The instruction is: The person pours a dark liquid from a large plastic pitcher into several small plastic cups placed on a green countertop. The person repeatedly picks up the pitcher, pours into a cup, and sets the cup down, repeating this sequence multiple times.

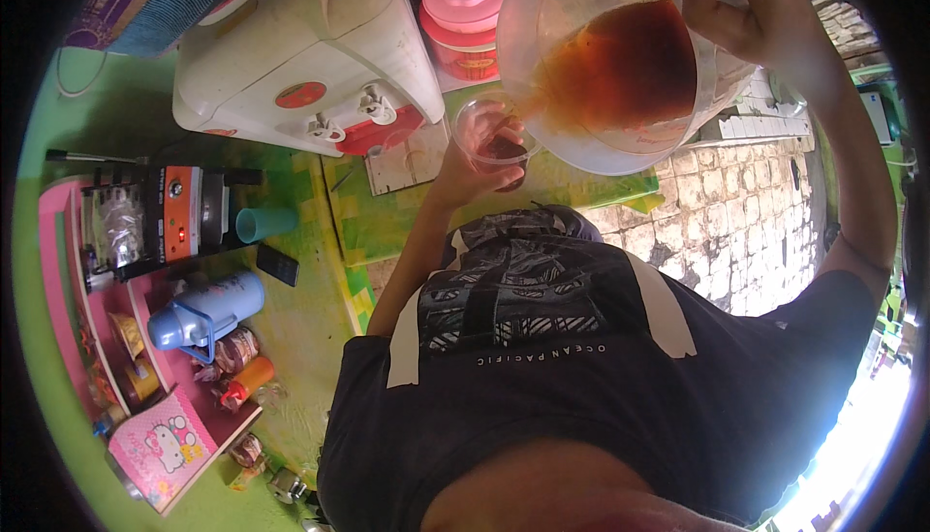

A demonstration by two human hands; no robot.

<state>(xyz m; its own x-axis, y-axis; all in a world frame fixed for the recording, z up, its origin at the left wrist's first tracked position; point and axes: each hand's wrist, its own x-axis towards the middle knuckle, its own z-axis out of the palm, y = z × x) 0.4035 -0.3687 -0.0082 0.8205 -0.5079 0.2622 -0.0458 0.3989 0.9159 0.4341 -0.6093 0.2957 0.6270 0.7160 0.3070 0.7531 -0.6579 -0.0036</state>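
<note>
My left hand (467, 181) is wrapped around a clear plastic cup (477, 106), which has dark reddish liquid in its bottom. Just right of it, a large translucent plastic pitcher (523, 23) is tilted toward the cup, its lip close to the cup's rim. Reddish-brown liquid (635, 67) lies in the pitcher and thins out toward that lip. I cannot clearly make out a falling stream. At the pitcher's upper right side my right hand (736, 11) is closed on it; part of that grip is cut off by the picture's edge.
A white water dispenser (262, 57) stands behind left, beside a pink lidded container (467, 18). On the left, a pink shelf (165, 348) adjoins a blue thermos (218, 307), a teal cup (266, 224), a phone (278, 266) and an orange squeeze bottle (250, 377). Tiled floor (717, 212) lies right.
</note>
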